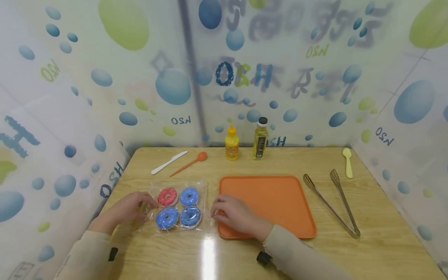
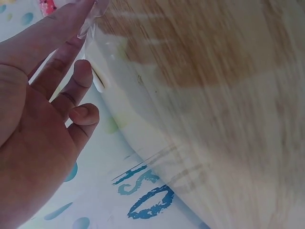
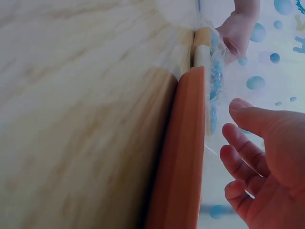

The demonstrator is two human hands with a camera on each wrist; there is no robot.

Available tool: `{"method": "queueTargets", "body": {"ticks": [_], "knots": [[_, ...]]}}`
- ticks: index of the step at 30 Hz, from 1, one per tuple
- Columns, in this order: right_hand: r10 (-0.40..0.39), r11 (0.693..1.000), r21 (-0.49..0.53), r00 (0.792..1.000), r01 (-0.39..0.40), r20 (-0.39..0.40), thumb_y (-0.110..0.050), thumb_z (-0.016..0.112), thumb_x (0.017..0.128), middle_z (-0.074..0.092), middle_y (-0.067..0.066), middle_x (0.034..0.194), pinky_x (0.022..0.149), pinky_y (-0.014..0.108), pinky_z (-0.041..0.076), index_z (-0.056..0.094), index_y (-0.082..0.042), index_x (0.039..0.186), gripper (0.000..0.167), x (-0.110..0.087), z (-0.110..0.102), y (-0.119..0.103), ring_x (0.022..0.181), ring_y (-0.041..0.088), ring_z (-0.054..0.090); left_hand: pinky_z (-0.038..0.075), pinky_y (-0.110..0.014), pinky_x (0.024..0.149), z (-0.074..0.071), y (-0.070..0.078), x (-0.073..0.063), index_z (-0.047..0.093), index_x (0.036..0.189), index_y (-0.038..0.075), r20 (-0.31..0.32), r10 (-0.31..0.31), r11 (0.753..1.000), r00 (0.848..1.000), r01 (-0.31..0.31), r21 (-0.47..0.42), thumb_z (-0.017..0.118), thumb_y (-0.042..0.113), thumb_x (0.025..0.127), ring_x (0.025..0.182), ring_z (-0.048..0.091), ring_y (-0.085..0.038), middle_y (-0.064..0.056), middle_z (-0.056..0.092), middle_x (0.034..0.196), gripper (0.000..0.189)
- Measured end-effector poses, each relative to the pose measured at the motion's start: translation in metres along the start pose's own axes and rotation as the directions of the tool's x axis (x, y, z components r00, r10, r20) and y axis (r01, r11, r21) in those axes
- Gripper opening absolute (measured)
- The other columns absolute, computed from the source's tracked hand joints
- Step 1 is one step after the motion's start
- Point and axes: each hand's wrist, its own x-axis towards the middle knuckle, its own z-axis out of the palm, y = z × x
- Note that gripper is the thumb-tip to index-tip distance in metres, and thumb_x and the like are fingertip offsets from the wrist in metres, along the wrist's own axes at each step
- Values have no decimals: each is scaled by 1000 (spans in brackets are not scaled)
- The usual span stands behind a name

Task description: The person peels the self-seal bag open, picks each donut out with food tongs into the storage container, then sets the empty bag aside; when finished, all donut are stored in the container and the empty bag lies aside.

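A clear plastic bag (image 1: 204, 190) with one red doughnut (image 1: 163, 193) and several blue doughnuts (image 1: 167, 224) inside lies left of centre on the table. My left hand (image 1: 127, 208) is at the bag's left edge. In the left wrist view, its thumb and forefinger pinch the crinkled plastic (image 2: 97, 10), while the other fingers are loosely bent. Just right of the bag, my right hand (image 1: 236, 214) hovers over the left side of an orange tray (image 1: 276, 198). Its fingers are relaxed and hold nothing, as the right wrist view shows.
Behind the bag lie a white knife (image 1: 169, 162) and an orange spoon (image 1: 189, 163). A yellow squeeze bottle (image 1: 231, 146) and an oil bottle (image 1: 260, 142) stand at the back. Right of the tray are metal tongs (image 1: 344, 202) and a yellow spoon (image 1: 348, 163). Patterned walls enclose the table.
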Motion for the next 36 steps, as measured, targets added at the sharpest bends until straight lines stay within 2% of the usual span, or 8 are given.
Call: {"method": "queueTargets", "body": {"ticks": [5,8,12,14,21,25,28,36], "knots": [[-21,1000,19,1000,21,-22,-25,74,97,66,-10,104,91,28,54,74,-21,98,4,-1,-1,5,99,9,62,52,-58,101,0,0,1,78,103,30,1,4,1000,1000,-4,4,93,13,73,111,66,-28,7,71,108,38],[-29,995,99,999,32,-29,-22,75,96,69,-8,106,89,28,53,75,-19,101,6,-1,-3,8,97,11,64,52,-57,101,0,1,0,78,103,30,3,-1,1000,1000,1,8,93,14,73,110,65,-25,7,70,108,37],[-12,968,252,1000,16,-20,-16,75,95,71,-4,109,84,25,52,74,-16,109,14,-1,-7,7,92,14,65,51,-58,102,-1,4,0,78,102,29,3,-14,1000,1000,14,7,93,15,73,110,65,-25,7,70,108,36],[-7,961,278,1000,9,-10,-15,75,95,71,-3,110,84,24,53,73,-15,112,16,1,-9,7,92,14,65,50,-60,103,-2,6,0,78,103,27,5,-7,1000,1000,7,2,93,15,73,111,65,-27,6,71,109,35],[-19,989,147,1000,15,24,-17,71,98,69,-4,117,88,26,53,72,-19,119,20,15,-7,3,96,12,63,48,-61,104,-3,7,-2,78,103,25,16,-9,1000,1000,10,-20,93,14,73,114,64,-30,5,71,110,36],[-14,997,79,999,10,50,-19,69,100,67,-3,123,87,26,54,68,-24,132,32,27,-4,-1,97,10,62,49,-62,103,-4,7,-3,78,104,24,17,-10,1000,1000,10,-18,93,13,73,114,64,-31,4,71,110,36],[-20,999,34,998,18,59,-19,68,100,64,-4,128,87,25,54,66,-27,136,36,34,-2,-4,100,9,61,49,-62,102,-4,6,-4,77,104,23,16,-6,1000,1000,6,-15,93,14,73,113,64,-31,3,71,110,36],[-21,1000,12,998,20,64,-19,72,98,64,-9,122,93,22,53,75,-26,113,17,46,3,-7,108,7,63,52,-57,102,-1,8,-3,78,102,27,10,-36,999,999,37,-32,93,13,73,112,63,-26,5,70,110,35]]}}
